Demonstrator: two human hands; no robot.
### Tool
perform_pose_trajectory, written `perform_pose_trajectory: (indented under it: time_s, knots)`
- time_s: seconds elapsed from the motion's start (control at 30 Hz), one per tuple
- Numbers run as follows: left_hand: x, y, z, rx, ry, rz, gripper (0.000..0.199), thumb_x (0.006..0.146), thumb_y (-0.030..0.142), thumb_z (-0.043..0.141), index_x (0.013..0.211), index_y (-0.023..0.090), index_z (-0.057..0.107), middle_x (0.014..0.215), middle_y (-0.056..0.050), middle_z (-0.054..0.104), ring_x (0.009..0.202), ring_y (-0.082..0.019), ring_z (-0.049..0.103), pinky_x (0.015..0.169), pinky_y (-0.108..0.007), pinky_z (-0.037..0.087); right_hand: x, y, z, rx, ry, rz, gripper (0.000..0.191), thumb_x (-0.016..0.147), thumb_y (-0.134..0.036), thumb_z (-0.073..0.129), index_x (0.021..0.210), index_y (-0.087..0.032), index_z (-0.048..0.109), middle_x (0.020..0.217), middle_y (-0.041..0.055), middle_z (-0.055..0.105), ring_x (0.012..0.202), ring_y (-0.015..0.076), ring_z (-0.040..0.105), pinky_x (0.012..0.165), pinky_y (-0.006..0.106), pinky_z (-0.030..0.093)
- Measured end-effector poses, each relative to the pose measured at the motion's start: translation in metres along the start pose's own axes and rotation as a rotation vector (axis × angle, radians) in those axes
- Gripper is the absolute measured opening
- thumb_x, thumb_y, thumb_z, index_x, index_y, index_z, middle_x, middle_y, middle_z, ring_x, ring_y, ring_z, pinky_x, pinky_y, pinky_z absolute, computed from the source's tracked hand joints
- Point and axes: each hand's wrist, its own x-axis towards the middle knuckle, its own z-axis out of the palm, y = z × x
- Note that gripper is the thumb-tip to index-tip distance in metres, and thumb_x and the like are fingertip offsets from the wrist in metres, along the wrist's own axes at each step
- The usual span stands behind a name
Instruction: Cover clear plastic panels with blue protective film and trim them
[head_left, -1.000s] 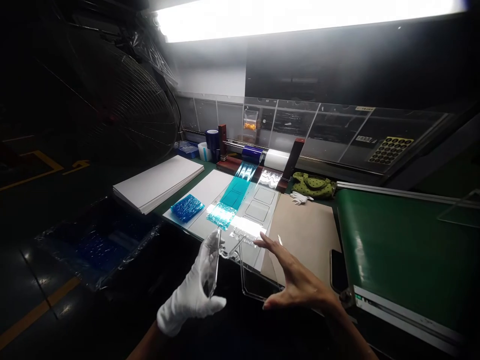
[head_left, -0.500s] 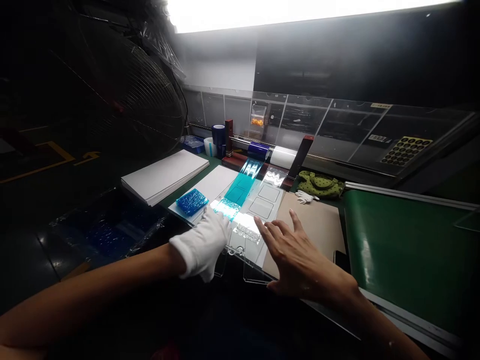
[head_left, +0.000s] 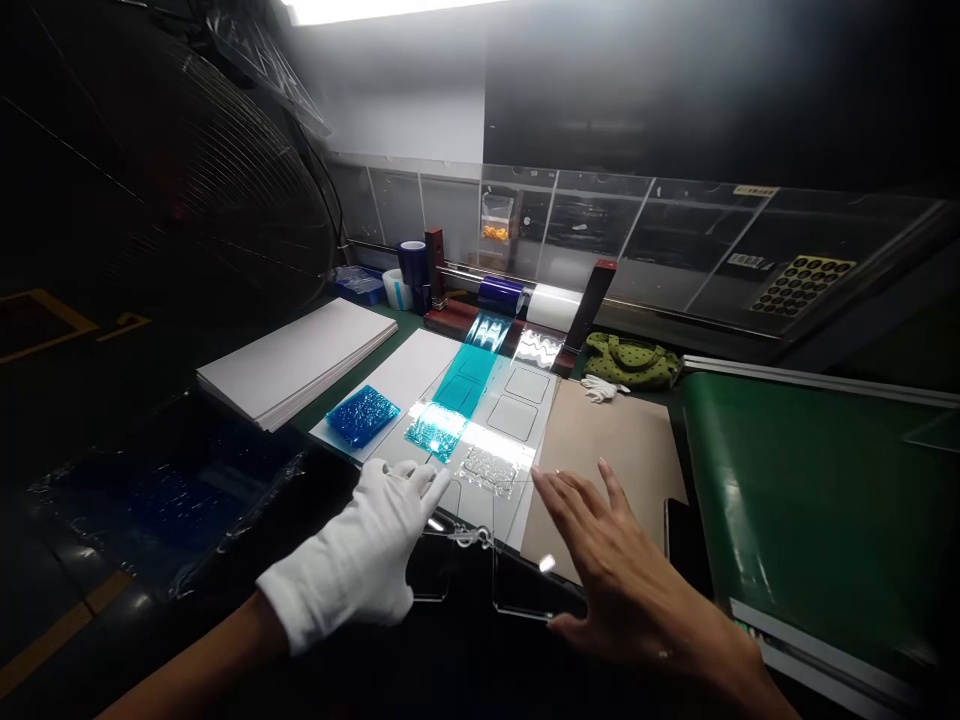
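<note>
My left hand [head_left: 375, 540], in a white glove, has its thumb and fingers around the side of a small clear panel [head_left: 430, 584]. My bare right hand [head_left: 600, 550] grips another clear panel [head_left: 517, 590] by its edges, fingertips above and thumb below. Both panels are held at the table's front edge, a narrow gap between them. Beyond the hands lies a sheet with outlined rectangles [head_left: 512, 416], crossed by a teal film strip [head_left: 463, 375] and a clear film strip [head_left: 495, 468]. The strips run back to a blue film roll [head_left: 501, 293] and a white roll [head_left: 553, 305].
Left of the film lie a blue crinkled film pad [head_left: 363, 415] and a paper stack [head_left: 300, 355]. At right are brown board [head_left: 611, 450], a dark phone [head_left: 679, 535], a white glove [head_left: 602, 388], a green pouch [head_left: 634, 360] and a green mat [head_left: 810, 510]. A large fan [head_left: 247, 180] stands at left.
The camera view has shifted. My left hand has moved left and down, off the film area, and my right hand slightly down. The clear panels show more plainly between the hands.
</note>
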Motion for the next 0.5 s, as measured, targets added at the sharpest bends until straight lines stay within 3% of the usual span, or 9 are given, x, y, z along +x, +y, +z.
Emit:
perform_pose_trajectory:
  time_s: [0.07, 0.17, 0.23, 0.3, 0.37, 0.43, 0.5]
  knots:
    - [0.003, -0.006, -0.008, -0.029, -0.041, 0.013, 0.113, 0.051, 0.038, 0.068, 0.148, 0.019, 0.012, 0.141, -0.019, 0.039, 0.128, -0.045, 0.035, 0.102, -0.059, 0.032, 0.001, 0.006, 0.000, 0.045, -0.040, 0.006, 0.124, 0.062, -0.033, 0.076, 0.147, -0.025, -0.014, 0.149, 0.0162, 0.031, 0.136, 0.0424, 0.024, 0.108, 0.069, 0.001]
    - [0.006, -0.019, -0.017, -0.240, -0.203, 0.087, 0.113, 0.050, 0.037, 0.070, 0.147, 0.029, 0.011, 0.145, -0.010, 0.034, 0.129, -0.036, 0.036, 0.101, -0.046, 0.040, -0.003, 0.030, 0.011, 0.279, -0.197, 0.088, 0.119, 0.065, -0.047, 0.073, 0.148, -0.026, -0.009, 0.153, 0.0137, 0.021, 0.138, 0.0438, 0.010, 0.105, 0.067, 0.023]
    - [0.010, -0.027, -0.016, -0.375, -0.284, 0.107, 0.115, 0.050, 0.036, 0.071, 0.146, 0.033, 0.009, 0.147, -0.006, 0.030, 0.131, -0.032, 0.034, 0.101, -0.041, 0.042, -0.004, 0.045, 0.019, 0.408, -0.277, 0.161, 0.121, 0.063, -0.055, 0.073, 0.148, -0.028, -0.009, 0.154, 0.0129, 0.019, 0.138, 0.0450, 0.006, 0.101, 0.066, 0.031]
    - [0.019, -0.031, -0.005, -0.382, -0.210, 0.065, 0.112, 0.053, 0.036, 0.070, 0.147, 0.031, 0.008, 0.147, -0.007, 0.029, 0.132, -0.032, 0.032, 0.104, -0.043, 0.038, 0.000, 0.051, 0.028, 0.430, -0.274, 0.232, 0.120, 0.064, -0.057, 0.071, 0.148, -0.028, -0.009, 0.154, 0.0127, 0.018, 0.138, 0.0451, 0.005, 0.100, 0.066, 0.031]
    - [0.031, -0.029, 0.014, -0.296, -0.030, -0.040, 0.107, 0.056, 0.039, 0.067, 0.147, 0.025, 0.011, 0.145, -0.012, 0.032, 0.131, -0.034, 0.032, 0.107, -0.049, 0.031, 0.010, 0.050, 0.038, 0.357, -0.192, 0.264, 0.116, 0.068, -0.057, 0.068, 0.148, -0.026, -0.010, 0.154, 0.0144, 0.019, 0.138, 0.0441, 0.008, 0.103, 0.068, 0.024]
    - [0.044, -0.025, 0.038, -0.215, 0.107, -0.200, 0.105, 0.056, 0.043, 0.066, 0.145, 0.019, 0.017, 0.139, -0.016, 0.038, 0.128, -0.036, 0.036, 0.107, -0.052, 0.028, 0.020, 0.048, 0.051, 0.251, -0.075, 0.248, 0.114, 0.071, -0.054, 0.066, 0.148, -0.021, -0.012, 0.151, 0.0178, 0.023, 0.138, 0.0415, 0.017, 0.106, 0.068, 0.012]
    - [0.056, -0.021, 0.060, -0.185, 0.163, -0.381, 0.107, 0.051, 0.045, 0.068, 0.142, 0.014, 0.022, 0.134, -0.019, 0.041, 0.123, -0.038, 0.040, 0.102, -0.053, 0.033, 0.028, 0.054, 0.067, 0.152, 0.048, 0.261, 0.112, 0.073, -0.051, 0.064, 0.148, -0.018, -0.013, 0.149, 0.0198, 0.027, 0.136, 0.0381, 0.027, 0.109, 0.066, 0.006]
